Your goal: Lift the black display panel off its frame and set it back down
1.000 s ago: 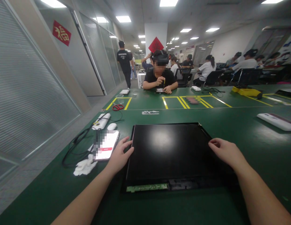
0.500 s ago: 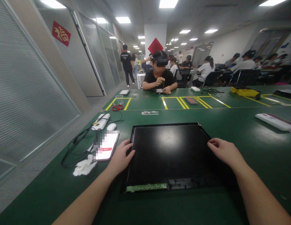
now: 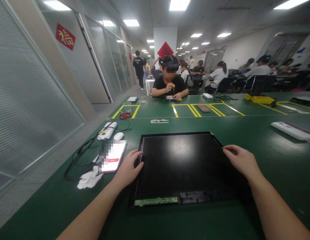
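Observation:
A flat black display panel (image 3: 179, 166) lies on the green table before me, its screen face up with a bright light reflection. Along its near edge runs a green circuit board strip (image 3: 156, 201). My left hand (image 3: 130, 168) grips the panel's left edge, thumb and forefinger bent over the frame. On the opposite side, my right hand (image 3: 241, 161) has its fingertips closed at the right edge; the undersides of the fingers are hidden. Left of my left hand lies a phone (image 3: 115, 155) with a lit screen.
Crumpled tissue (image 3: 90, 178), black cables (image 3: 81, 150), a white mouse-like object (image 3: 119, 136) and red scissors (image 3: 125, 115) sit at left. A white device (image 3: 292, 130) lies at right. Across the table (image 3: 194, 125), a person (image 3: 169, 83) handles a small item.
My right hand's fingers have straightened slightly along the panel's edge. My left hand and the panel stay nearly in place. A person in the background has walked on.

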Action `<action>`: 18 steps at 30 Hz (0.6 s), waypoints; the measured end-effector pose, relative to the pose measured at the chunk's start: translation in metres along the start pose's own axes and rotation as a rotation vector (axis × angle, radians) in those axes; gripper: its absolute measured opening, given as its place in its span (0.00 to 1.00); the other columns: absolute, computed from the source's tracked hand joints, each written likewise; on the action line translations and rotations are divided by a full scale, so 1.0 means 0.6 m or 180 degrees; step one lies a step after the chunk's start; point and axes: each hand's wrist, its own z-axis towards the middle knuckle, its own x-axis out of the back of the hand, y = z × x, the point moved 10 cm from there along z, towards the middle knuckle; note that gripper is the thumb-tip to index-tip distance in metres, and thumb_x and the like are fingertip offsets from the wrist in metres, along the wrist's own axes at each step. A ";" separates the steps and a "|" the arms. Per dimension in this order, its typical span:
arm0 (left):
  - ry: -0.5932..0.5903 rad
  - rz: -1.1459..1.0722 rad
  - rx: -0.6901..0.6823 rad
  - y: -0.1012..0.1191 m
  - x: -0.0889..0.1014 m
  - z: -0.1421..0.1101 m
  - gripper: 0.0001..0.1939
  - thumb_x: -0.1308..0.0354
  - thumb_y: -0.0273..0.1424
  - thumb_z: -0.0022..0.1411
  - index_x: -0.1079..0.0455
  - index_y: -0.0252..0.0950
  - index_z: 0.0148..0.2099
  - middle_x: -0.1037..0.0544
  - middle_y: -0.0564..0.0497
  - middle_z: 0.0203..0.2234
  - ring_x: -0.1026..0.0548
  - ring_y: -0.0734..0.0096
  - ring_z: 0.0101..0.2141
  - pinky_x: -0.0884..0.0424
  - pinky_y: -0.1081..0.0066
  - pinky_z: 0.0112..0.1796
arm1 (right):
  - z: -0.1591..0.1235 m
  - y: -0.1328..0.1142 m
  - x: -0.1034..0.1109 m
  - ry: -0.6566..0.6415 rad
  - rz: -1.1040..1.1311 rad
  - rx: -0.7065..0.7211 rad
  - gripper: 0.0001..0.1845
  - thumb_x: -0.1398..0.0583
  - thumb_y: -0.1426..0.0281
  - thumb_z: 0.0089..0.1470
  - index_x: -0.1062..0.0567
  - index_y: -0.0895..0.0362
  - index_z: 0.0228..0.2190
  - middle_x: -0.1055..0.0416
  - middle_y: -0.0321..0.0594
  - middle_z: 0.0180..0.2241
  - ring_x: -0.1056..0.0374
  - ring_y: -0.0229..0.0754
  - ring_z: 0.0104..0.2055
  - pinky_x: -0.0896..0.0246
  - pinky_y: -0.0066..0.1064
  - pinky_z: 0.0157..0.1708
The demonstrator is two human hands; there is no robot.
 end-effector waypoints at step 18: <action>-0.0662 -0.3246 -0.1232 0.284 0.133 -0.110 0.11 0.42 0.44 0.66 0.25 0.44 0.37 0.27 0.48 0.30 0.29 0.66 0.30 0.32 0.68 0.28 | 0.015 0.019 -0.036 -0.0151 -0.0044 0.0137 0.22 0.43 0.53 0.44 0.18 0.52 0.33 0.23 0.44 0.37 0.28 0.50 0.38 0.34 0.40 0.40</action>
